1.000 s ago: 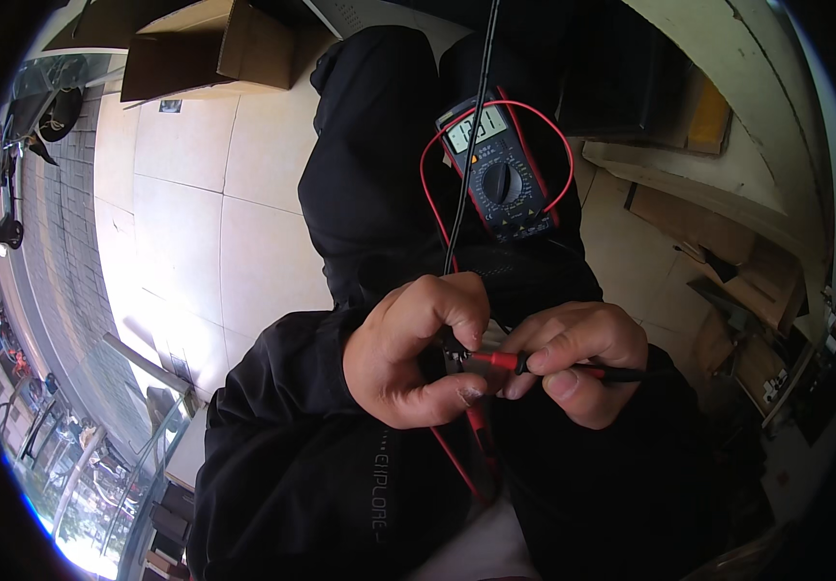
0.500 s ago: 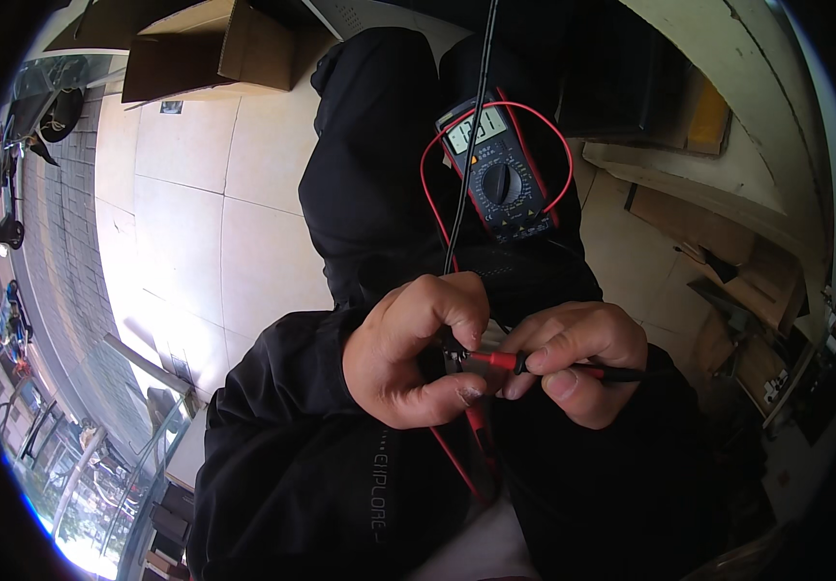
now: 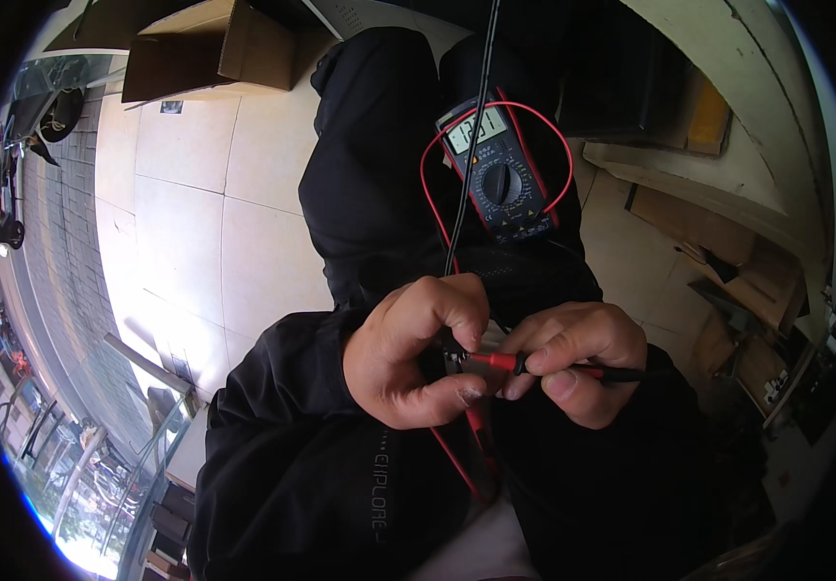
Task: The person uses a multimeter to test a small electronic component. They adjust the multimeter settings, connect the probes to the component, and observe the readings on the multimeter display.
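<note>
My left hand [image 3: 408,353] is closed, thumb and forefinger curled round a small dark connector [image 3: 454,354] with metal bits; much of it is hidden by the fingers. A thin black cable [image 3: 463,194] comes down from above to this hand. Between the fingers of my right hand [image 3: 582,358] is a red and black multimeter probe [image 3: 505,361], its red end pointing at the connector. Whether its tip touches is too small to tell. Another red probe [image 3: 477,423] shows below my left hand. The multimeter [image 3: 501,184] lies on my lap beyond the hands, display lit.
A red test lead [image 3: 571,160] loops round the meter. An open cardboard box [image 3: 185,58] sits on the tiled floor [image 3: 181,218] at the far left. Flattened cardboard [image 3: 718,237] lies at the right, below a pale curved edge [image 3: 699,179].
</note>
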Tool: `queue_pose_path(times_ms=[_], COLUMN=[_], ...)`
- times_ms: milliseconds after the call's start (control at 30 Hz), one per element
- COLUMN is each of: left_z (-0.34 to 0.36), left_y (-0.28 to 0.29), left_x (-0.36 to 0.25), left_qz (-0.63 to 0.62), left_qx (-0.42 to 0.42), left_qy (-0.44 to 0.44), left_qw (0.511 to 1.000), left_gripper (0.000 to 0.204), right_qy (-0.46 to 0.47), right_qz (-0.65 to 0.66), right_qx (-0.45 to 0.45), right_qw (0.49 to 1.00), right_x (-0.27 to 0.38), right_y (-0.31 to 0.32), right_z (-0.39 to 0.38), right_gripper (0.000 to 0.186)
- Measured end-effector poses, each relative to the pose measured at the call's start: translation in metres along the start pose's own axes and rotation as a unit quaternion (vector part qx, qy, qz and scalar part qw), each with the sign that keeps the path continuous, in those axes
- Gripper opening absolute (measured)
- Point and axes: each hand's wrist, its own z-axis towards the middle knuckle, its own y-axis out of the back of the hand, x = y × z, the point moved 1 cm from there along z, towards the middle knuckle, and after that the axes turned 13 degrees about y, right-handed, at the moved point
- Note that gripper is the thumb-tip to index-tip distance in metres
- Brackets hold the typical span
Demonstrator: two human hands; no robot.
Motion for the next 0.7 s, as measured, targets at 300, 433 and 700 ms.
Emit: queue_pose_path(times_ms=[300,433,700], left_z=[-0.0005,-0.0003,-0.0005], left_y=[-0.0005,-0.0003,-0.0012], left_x=[0.0013,0.0012,0.0010], left_qz=[-0.003,0.000,-0.010], left_qx=[-0.005,-0.002,0.000], left_qy=[-0.003,-0.004,-0.001], left_qw=[1.000,1.000,1.000], left_gripper=[0.033,0.033,0.034], right_qy=[-0.010,-0.010,0.010], right_qz=[0.002,-0.003,0.007], right_qx=[0.002,-0.052,-0.080], right_qw=[1.000,0.999,0.997], right_x=[0.0008,-0.0001,-0.0037], right_y=[0.0005,-0.0057,-0.0090], right_z=[-0.0005,0.0003,-0.0032], right_gripper=[0.026,0.017,0.016])
